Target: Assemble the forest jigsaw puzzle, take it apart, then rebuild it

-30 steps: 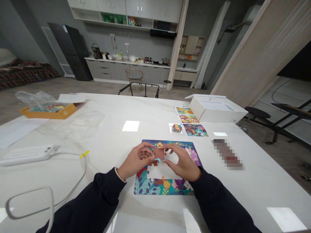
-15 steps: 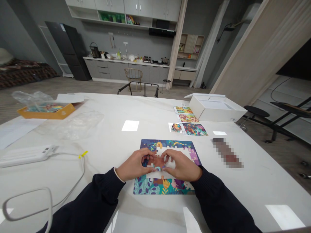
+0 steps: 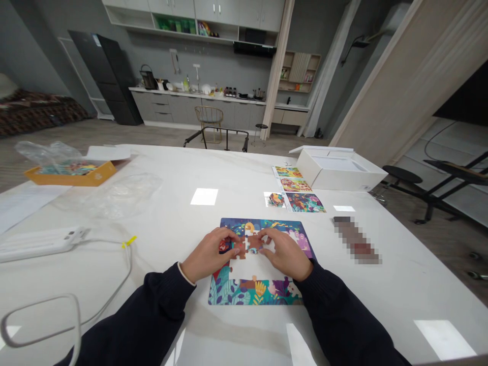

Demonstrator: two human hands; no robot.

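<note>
A colourful jigsaw puzzle (image 3: 240,295) lies on the white table, its outer border joined around a pale open middle. My right hand (image 3: 288,254) pinches a brown puzzle piece (image 3: 253,244) with a small pale-blue detail near its lower edge, over the upper part of that middle. At the left inner side, my left hand (image 3: 209,252) has thumb and index finger closed about another brown puzzle piece (image 3: 240,249). A narrow light gap shows between the two brown pieces. Fingers hide part of the border on both sides.
Beyond the puzzle are a small pile of pieces (image 3: 276,200), picture cards (image 3: 306,202) and a white box (image 3: 341,170). To the left sit a yellow tray (image 3: 89,177), clear plastic bag (image 3: 122,195) and white power strip (image 3: 38,244) with its cable. A pixelated object (image 3: 358,241) lies right.
The brown piece in my right hand now sits slightly higher and shows more fully, apart from the left one. My fingers have spread a little away from each other.
</note>
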